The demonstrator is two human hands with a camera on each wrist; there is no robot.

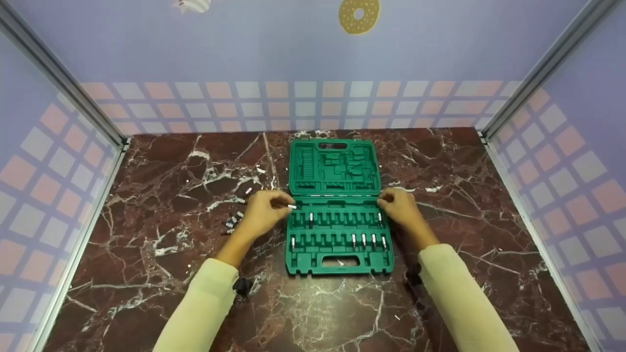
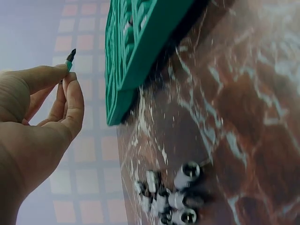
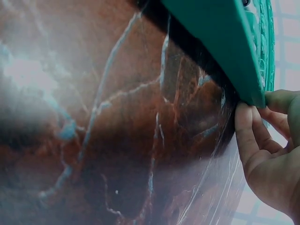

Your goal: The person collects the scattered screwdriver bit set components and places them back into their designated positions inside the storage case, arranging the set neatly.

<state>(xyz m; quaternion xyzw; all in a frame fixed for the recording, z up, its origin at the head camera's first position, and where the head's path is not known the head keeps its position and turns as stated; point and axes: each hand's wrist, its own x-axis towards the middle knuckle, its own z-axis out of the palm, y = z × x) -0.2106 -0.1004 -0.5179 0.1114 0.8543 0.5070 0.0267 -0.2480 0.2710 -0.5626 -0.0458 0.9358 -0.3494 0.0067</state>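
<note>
A green plastic tool case (image 1: pixel 304 264) lies unfolded on the table, its lid half away from the person. Above its left side, the left hand (image 1: pixel 261 212) pinches a small screwdriver bit (image 2: pixel 70 60) between thumb and fingertips; the bit's dark pointed tip sticks out. At the case's right edge near the hinge, the right hand (image 1: pixel 401 208) grips the rim between thumb and fingers (image 3: pixel 246 129). Several bits (image 1: pixel 364 240) stand in slots of the two rows in the near half, mostly toward the right of the lower row. Other slots there hold nothing.
Loose bits (image 2: pixel 180 201) lie in a small pile on the marbled table (image 1: pixel 171 293), left of the case and beside the left wrist. Tiled-pattern panels (image 1: pixel 279 105) enclose the table at the back and both sides.
</note>
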